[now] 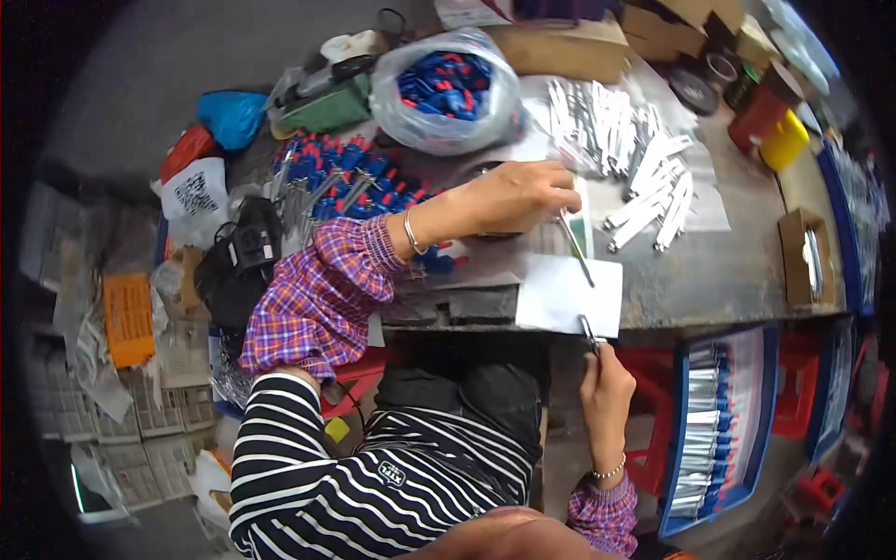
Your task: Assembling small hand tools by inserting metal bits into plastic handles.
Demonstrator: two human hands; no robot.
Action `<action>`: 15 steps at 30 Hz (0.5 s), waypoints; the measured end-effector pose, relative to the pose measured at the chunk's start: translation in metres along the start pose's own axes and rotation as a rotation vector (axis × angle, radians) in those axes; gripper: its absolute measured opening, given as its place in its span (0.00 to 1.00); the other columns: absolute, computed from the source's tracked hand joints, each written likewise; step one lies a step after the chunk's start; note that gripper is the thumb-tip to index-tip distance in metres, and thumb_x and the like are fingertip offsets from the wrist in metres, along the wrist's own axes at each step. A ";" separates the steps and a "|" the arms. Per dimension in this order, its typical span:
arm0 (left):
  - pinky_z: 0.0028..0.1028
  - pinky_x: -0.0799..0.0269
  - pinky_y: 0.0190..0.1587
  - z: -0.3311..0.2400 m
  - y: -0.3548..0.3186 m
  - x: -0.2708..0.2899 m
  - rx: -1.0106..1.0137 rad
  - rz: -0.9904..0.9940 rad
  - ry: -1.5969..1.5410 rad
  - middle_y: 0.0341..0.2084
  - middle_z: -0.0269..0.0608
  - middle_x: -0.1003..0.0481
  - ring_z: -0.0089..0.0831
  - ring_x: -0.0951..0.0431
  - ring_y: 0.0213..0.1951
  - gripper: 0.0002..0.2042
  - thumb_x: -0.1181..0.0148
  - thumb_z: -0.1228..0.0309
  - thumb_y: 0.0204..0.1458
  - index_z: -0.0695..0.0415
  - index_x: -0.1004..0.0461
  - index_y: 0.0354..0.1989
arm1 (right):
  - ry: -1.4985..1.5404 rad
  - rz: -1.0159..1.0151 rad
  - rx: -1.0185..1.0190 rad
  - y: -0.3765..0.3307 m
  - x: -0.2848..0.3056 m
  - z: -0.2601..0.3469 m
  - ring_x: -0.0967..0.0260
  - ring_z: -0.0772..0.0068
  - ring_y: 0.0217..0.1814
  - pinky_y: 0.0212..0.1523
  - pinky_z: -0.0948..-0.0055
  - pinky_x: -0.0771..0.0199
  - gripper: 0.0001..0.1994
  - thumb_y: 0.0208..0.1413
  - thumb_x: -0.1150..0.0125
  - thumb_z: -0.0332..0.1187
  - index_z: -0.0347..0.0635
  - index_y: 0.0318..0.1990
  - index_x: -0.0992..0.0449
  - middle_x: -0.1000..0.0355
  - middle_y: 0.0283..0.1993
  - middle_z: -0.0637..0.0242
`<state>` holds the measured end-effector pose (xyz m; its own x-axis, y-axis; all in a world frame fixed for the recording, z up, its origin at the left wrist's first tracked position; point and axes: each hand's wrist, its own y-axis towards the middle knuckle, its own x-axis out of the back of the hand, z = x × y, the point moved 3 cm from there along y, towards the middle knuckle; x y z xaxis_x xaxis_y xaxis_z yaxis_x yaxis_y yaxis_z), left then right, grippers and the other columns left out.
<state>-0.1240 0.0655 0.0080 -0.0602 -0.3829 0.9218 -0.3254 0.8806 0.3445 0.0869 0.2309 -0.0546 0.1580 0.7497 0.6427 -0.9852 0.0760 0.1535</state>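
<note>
Left hand (537, 198) is pinching a slim metal rod (577, 248) over a white sheet (553, 291); right hand (609, 387) is gripping a dark tool (590, 337) at the near edge of the table (737, 280).

Your view: moderate, fairly even indoor light; near-white brightness on the paper (551, 297) between your left hand (530, 196) and right hand (609, 387); sheen on the clear bag (509, 98) beyond the left; dimmer floor (140, 168) far left of it; outward, softened detail, fisheye-bent edges, black corners.
</note>
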 end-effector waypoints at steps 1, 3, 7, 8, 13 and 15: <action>0.32 0.28 0.38 0.002 -0.002 0.012 0.012 -0.047 0.027 0.31 0.41 0.27 0.38 0.26 0.37 0.09 0.48 0.81 0.42 0.59 0.28 0.34 | 0.007 -0.001 -0.044 -0.001 0.000 -0.003 0.34 0.45 0.25 0.21 0.60 0.37 0.06 0.51 0.47 0.21 0.36 0.37 0.30 0.35 0.23 0.46; 0.32 0.28 0.36 0.014 -0.012 0.048 0.145 -0.143 0.163 0.27 0.42 0.27 0.38 0.25 0.34 0.08 0.47 0.81 0.42 0.59 0.27 0.32 | 0.041 -0.025 -0.026 -0.001 -0.001 0.000 0.36 0.47 0.22 0.19 0.64 0.39 0.05 0.51 0.47 0.21 0.35 0.37 0.30 0.36 0.22 0.47; 0.35 0.30 0.43 0.073 -0.044 0.097 0.375 -0.221 0.295 0.34 0.41 0.25 0.42 0.26 0.41 0.10 0.45 0.82 0.41 0.56 0.25 0.33 | 0.112 0.010 -0.096 -0.009 -0.008 0.004 0.41 0.57 0.16 0.18 0.71 0.44 0.03 0.53 0.46 0.23 0.34 0.34 0.31 0.38 0.20 0.52; 0.35 0.30 0.43 0.083 -0.050 0.096 0.379 -0.224 0.295 0.34 0.41 0.25 0.42 0.26 0.41 0.10 0.45 0.82 0.41 0.56 0.25 0.33 | 0.164 0.015 -0.126 -0.011 -0.011 0.007 0.44 0.67 0.17 0.19 0.74 0.44 0.02 0.53 0.47 0.23 0.34 0.33 0.31 0.39 0.19 0.57; 0.34 0.33 0.49 0.112 -0.064 0.077 0.354 -0.020 0.300 0.41 0.38 0.28 0.39 0.31 0.48 0.14 0.42 0.81 0.39 0.54 0.25 0.36 | 0.312 0.025 -0.206 -0.021 -0.021 0.029 0.42 0.84 0.19 0.21 0.80 0.42 0.02 0.53 0.47 0.23 0.33 0.32 0.31 0.37 0.18 0.66; 0.34 0.33 0.49 0.114 -0.064 0.078 0.333 0.020 0.358 0.39 0.40 0.27 0.40 0.30 0.47 0.14 0.42 0.81 0.39 0.54 0.25 0.37 | 0.331 0.081 -0.234 -0.025 -0.030 0.028 0.34 0.79 0.18 0.20 0.79 0.38 0.02 0.53 0.46 0.23 0.33 0.32 0.29 0.31 0.20 0.63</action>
<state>-0.2152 -0.0523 0.0380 0.2398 -0.1956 0.9509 -0.6154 0.7269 0.3047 0.1086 0.1879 -0.0565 0.0867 0.9275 0.3637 -0.9881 0.1266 -0.0873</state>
